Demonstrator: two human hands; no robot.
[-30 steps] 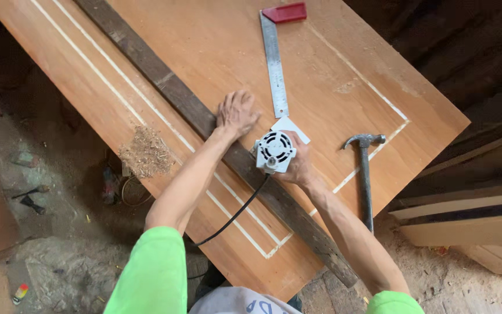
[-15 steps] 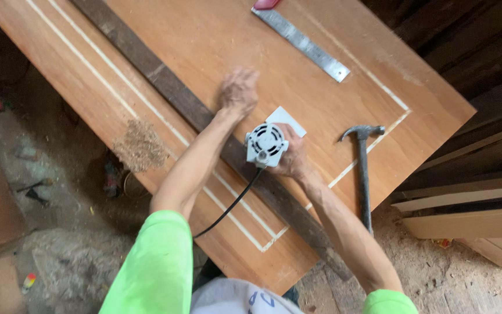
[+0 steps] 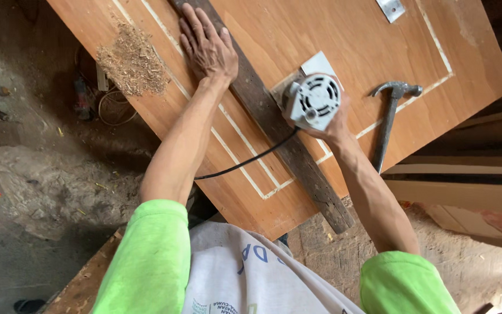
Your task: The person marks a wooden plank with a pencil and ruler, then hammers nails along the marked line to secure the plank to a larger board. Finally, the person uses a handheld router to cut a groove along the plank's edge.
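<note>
My left hand (image 3: 206, 47) lies flat, fingers spread, pressing on a long dark wooden strip (image 3: 289, 139) that runs diagonally across a brown door panel (image 3: 332, 35). My right hand (image 3: 332, 125) grips a grey electric router (image 3: 315, 100), which stands on the panel right beside the strip. Its black cord (image 3: 245, 163) trails back over the panel toward my body. Pale grooves (image 3: 239, 157) run along the panel near its edge.
A claw hammer (image 3: 387, 119) lies on the panel right of the router. A pile of sawdust (image 3: 132, 61) sits near the panel's left edge. The end of a metal square (image 3: 390, 9) shows at the top. Planks (image 3: 466, 186) lie at the right, tools on the dirt floor at left.
The view has closed in and tilted. The router has slid along the strip toward me. My left hand stays pressed on the strip, and the metal square has drifted toward the top edge of view.
</note>
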